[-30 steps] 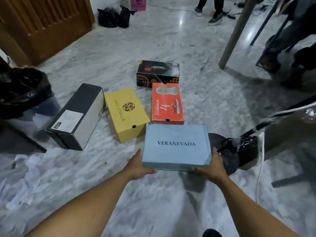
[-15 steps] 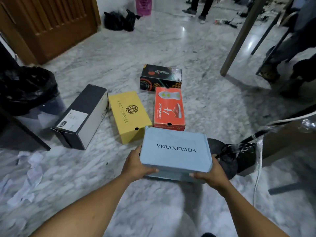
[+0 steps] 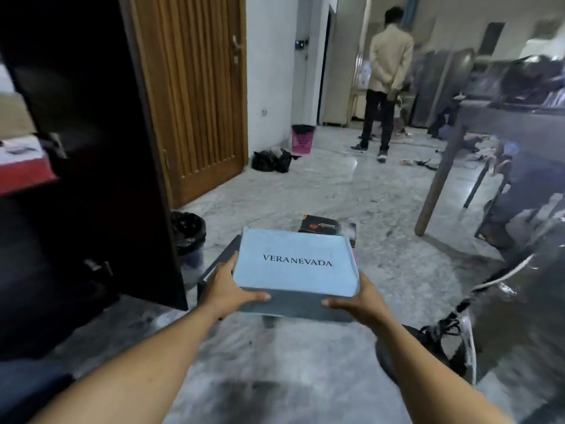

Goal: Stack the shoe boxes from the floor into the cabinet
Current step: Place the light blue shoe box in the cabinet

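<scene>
I hold a light blue cardboard shoe box (image 3: 295,264) with the word VERANEVADA on its lid. It is up in the air above the grey marble floor (image 3: 305,185), lid up and close to flat. My left hand (image 3: 227,289) grips its near left corner, with the thumb laid across the front wall. My right hand (image 3: 362,301) grips the near right corner the same way. The other fingers of both hands are hidden by the box.

The tall dark cabinet (image 3: 91,148) stands to the left of the box, not touching it. A black shoe box with a red spot (image 3: 327,226) lies on the floor behind the blue one. A long dark box (image 3: 220,261) peeks out by my left hand. A black bin with a bag (image 3: 188,237) sits beside the cabinet.
</scene>
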### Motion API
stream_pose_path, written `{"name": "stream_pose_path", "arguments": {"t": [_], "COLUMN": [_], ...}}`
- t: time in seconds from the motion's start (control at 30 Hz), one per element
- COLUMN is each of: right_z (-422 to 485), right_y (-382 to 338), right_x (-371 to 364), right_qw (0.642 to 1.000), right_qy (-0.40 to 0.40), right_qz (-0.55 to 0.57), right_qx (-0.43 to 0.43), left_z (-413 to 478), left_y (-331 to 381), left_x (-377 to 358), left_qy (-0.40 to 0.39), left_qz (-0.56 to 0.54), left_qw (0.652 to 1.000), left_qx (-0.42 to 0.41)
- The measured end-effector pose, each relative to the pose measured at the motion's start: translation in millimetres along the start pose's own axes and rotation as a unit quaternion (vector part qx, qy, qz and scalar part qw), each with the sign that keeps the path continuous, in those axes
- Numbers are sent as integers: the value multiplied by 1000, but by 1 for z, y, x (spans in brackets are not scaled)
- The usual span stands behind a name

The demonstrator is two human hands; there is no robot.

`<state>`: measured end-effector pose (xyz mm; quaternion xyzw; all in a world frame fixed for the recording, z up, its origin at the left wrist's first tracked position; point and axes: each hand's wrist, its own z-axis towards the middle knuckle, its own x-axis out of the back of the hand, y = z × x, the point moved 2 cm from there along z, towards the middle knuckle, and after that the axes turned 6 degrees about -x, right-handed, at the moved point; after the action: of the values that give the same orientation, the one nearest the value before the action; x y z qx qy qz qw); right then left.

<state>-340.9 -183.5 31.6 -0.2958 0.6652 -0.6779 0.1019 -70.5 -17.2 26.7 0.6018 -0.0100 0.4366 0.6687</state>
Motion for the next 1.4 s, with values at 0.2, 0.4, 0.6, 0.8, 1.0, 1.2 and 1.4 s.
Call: {"name": "stream_pose_path", "arguments": {"t": [0.2, 0.4, 0.6, 0.8, 1.0, 1.2, 1.4], "right_z": [-9, -35, -71, -77, -67, -62, -63], "right_y": [-85, -175, -237, -263, -289, -327, -332], "right_x": [-85, -194, -304, -407, -498, -587, -650], "right_qw": [997, 976, 940, 912, 899, 915, 913], "right_qy": [-41, -164, -275, -355, -374, -321, -282], "right_qz": [-37, -35, -24, -7, 12, 53, 114], "right_qx": [58, 137, 199, 207, 229, 238, 271], "left_z": [-53, -147, -231, -269, -268, -253, -233], "left_y": [36, 57, 63, 30, -9, -52, -82], "left_x": [140, 265, 355, 415, 462, 503, 529], "left_qy": [111, 253, 361, 413, 495, 587, 640], "left_qz": [75, 140, 188, 209, 232, 219, 264], "left_qw": [990, 954, 902, 863, 805, 742, 680], "left_qx": [31, 81, 143, 202, 229, 240, 242]}}
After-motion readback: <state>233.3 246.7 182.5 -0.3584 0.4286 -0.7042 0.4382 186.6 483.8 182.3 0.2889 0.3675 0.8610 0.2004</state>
